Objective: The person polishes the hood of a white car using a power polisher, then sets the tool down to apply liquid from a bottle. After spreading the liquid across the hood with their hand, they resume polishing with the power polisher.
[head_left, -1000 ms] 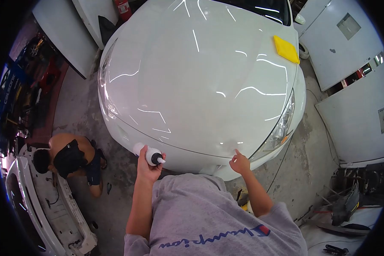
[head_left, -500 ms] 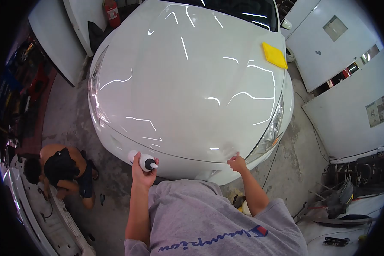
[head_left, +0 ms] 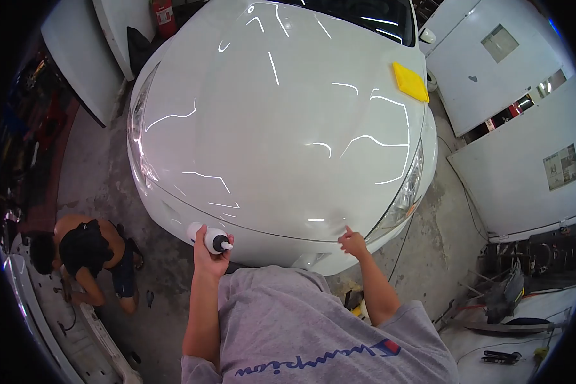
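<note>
A white bottle (head_left: 206, 238) with a black collar and white nozzle is gripped in my left hand (head_left: 210, 256), tilted with its nozzle to the right, in front of the car's front edge. My right hand (head_left: 353, 243) is at the front edge of the white hood (head_left: 269, 141), index finger stretched toward the paint and the other fingers curled. Nothing shows in it. A folded yellow cloth (head_left: 410, 82) lies on the hood near the windshield's right side. White light reflections run across the glossy hood.
Another person (head_left: 89, 246) crouches at the lower left beside a loose white car panel (head_left: 102, 345). A fire extinguisher (head_left: 164, 18) stands at the upper left. White doors (head_left: 518, 141) are on the right, with a cable (head_left: 464, 185) along the floor and assorted parts at the lower right.
My right index finger is now more extended. The view has shifted slightly, and the crouching person's arms have moved a little at the panel.
</note>
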`<state>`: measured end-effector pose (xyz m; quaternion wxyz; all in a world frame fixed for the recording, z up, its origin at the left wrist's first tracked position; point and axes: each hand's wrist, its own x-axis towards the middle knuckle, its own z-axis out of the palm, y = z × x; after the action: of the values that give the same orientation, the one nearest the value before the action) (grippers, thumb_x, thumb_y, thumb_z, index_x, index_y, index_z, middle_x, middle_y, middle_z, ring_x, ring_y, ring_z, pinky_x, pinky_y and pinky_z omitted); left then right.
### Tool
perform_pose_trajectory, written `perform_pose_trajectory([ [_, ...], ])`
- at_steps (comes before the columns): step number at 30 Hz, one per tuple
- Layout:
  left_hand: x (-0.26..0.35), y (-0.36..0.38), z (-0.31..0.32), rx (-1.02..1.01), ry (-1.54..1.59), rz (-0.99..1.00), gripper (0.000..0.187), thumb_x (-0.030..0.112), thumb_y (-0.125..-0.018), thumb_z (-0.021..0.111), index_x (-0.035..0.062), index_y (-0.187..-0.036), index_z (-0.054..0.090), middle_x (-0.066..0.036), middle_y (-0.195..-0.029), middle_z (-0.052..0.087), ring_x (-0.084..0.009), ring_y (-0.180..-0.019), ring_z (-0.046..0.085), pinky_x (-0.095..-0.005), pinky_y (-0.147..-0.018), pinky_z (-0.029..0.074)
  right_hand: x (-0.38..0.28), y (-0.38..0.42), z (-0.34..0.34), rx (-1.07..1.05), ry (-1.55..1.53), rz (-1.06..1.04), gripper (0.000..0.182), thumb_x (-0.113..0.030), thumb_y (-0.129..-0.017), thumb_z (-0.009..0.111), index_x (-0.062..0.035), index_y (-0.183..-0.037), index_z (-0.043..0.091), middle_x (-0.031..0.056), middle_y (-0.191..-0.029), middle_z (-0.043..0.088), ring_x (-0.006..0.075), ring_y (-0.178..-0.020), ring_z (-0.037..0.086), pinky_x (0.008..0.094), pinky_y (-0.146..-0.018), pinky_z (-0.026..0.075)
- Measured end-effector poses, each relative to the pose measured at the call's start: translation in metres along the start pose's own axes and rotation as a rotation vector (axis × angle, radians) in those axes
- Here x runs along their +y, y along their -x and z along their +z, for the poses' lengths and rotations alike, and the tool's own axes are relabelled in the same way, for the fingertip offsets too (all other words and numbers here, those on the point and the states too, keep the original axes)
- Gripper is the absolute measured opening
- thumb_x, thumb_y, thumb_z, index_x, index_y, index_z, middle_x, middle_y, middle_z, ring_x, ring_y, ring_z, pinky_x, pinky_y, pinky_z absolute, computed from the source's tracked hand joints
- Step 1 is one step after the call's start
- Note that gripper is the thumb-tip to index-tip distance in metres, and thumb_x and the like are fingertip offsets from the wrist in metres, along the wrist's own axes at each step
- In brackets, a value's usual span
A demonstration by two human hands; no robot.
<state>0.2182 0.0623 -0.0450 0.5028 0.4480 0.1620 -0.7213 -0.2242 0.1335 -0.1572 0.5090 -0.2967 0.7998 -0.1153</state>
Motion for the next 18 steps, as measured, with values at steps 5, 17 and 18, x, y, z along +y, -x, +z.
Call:
perform_pose_trajectory([
  [5, -0.001, -0.005, 0.0, 0.005, 0.004, 0.012, 0.045, 0.036, -0.084, 0.067, 0.0049, -0.109, 0.046, -0.014, -0.095, 0.056, -0.0287, -0.081, 0.062, -0.0389, -0.074, 0.06, 0.028, -0.03, 0.007, 0.523, 0.224, -0.226, 0.031, -0.025, -0.077, 0.064, 0.0024, -0.092, 0.069, 0.0232, -0.124, 0.06, 0.0216, -0.063, 0.069, 0.032, -0.053, 0.054],
  [17, -0.003, -0.008, 0.002, 0.023, 0.02, -0.031, 0.052, 0.038, -0.083, 0.068, 0.0039, -0.115, 0.043, -0.015, -0.098, 0.054, -0.0313, -0.084, 0.062, -0.0385, -0.072, 0.06, 0.013, -0.02, -0.006, 0.334, -0.235, -0.119, 0.029, -0.022, -0.074, 0.067, -0.0009, -0.094, 0.07, 0.0201, -0.122, 0.061, 0.0202, -0.062, 0.066, 0.0305, -0.049, 0.053],
  [18, -0.003, -0.01, 0.0, 0.008, 0.031, -0.02, 0.053, 0.038, -0.083, 0.068, 0.0037, -0.115, 0.043, -0.015, -0.098, 0.054, -0.0316, -0.084, 0.062, -0.0383, -0.072, 0.06, 0.019, -0.03, -0.008, 0.327, -0.222, -0.13, 0.029, -0.022, -0.074, 0.067, -0.0009, -0.094, 0.07, 0.0201, -0.122, 0.061, 0.0202, -0.062, 0.066, 0.0305, -0.049, 0.053],
])
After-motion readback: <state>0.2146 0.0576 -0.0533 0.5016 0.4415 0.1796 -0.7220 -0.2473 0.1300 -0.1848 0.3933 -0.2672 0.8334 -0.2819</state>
